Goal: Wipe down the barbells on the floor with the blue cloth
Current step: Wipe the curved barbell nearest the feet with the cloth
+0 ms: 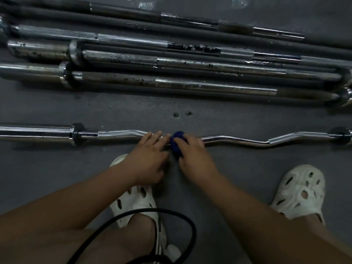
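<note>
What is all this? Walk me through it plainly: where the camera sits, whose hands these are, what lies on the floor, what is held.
One picture, from a camera worn on a person's head, looking down. No machine: a person works bare-handed. On the grey floor lies a wavy chrome curl bar; beyond it, a row of straight barbells. The right hand grips a blue cloth against the curl bar; the left hand rests its fingers on the bar beside it. White clogs and a black cable show below.

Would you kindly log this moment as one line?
wipe | right hand grips bunched blue cloth on wavy chrome barbell | left hand rests on it
</note>
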`<state>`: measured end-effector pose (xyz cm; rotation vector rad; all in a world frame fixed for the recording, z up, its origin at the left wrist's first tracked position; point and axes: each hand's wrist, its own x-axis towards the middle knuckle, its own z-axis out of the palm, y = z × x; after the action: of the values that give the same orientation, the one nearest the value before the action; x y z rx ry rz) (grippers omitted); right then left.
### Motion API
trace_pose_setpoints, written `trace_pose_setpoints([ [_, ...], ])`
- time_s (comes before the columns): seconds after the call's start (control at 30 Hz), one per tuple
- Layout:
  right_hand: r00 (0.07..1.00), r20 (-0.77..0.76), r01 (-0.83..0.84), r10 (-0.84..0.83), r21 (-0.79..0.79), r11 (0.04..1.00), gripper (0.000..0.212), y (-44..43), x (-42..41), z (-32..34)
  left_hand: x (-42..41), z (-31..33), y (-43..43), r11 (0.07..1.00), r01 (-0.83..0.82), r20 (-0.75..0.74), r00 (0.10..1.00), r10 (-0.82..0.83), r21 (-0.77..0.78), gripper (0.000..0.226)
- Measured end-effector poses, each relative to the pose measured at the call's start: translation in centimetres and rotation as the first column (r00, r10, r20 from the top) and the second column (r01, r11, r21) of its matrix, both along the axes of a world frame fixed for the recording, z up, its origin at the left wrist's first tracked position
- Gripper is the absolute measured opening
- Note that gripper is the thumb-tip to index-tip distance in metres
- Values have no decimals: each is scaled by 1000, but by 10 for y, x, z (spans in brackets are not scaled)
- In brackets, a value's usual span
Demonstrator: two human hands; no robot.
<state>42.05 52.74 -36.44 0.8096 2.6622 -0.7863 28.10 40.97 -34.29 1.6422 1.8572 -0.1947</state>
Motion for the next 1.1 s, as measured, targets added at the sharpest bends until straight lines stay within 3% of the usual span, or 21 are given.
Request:
trace_pose_setpoints([
  [0.03, 1000, 28, -4, 4, -5, 1000, 61, 9, 1, -3, -1, 1, 0, 1000, 5, 0, 1000, -5, 3, 45],
  [0.13, 940, 53, 330, -337, 108, 938, 59, 31, 21, -4, -1, 1, -1, 1000, 12, -9, 1000, -12, 5, 40],
  [0.17, 928, 33, 364, -371, 137, 921, 58, 25, 21, -2, 1, 0, -1, 1000, 9, -15, 1000, -9, 2, 41],
  [0.27, 1000, 13, 14, -14, 5, 1000, 66, -1, 12, 2, 6, 0, 0, 1000, -1, -11, 1000, 0, -18, 47],
  [0.3, 1000, 28, -3, 5, -54, 999, 68, 2, 9, 4, 5, 1, 1, 1000, 1, -6, 1000, -1, -20, 47],
  [0.4, 965, 50, 257, -259, 38, 966, 57, 16, 1, -1, 0, 0, 0, 1000, 17, -9, 1000, -17, -5, 42],
  [0.5, 995, 80, -49, 50, -16, 999, 62, 4, -4, 3, 2, -1, -1, 1000, 4, -16, 1000, -4, 5, 48],
  [0.53, 994, 82, -71, 76, -63, 995, 65, 9, -5, 3, 3, -2, -2, 1000, 2, -15, 1000, -2, 4, 49],
  [0.63, 977, 135, 161, -162, 17, 987, 59, 20, -8, 5, 2, -2, -2, 1000, 7, -15, 1000, -7, 17, 46],
  [0.77, 994, 86, -57, 66, -104, 993, 65, 3, -9, 4, 2, -3, -3, 999, -7, 2, 1000, 7, 34, 47],
  [0.9, 948, 124, 296, -292, -18, 955, 53, 24, -4, 0, 0, -2, -3, 1000, 5, -7, 1000, -5, 12, 46],
  [0.93, 945, 107, 311, -308, -14, 950, 51, 13, -8, 2, 2, -1, -2, 1000, 6, -10, 1000, -6, 7, 46],
  [1.03, 998, 35, 52, -49, -106, 993, 61, 3, -1, 0, 3, -1, -2, 1000, -2, -1, 1000, 2, 21, 44],
  [1.1, 996, 53, 74, -70, -82, 994, 64, 37, 19, -2, 0, -2, -3, 1000, 7, -1, 1000, -7, 29, 41],
])
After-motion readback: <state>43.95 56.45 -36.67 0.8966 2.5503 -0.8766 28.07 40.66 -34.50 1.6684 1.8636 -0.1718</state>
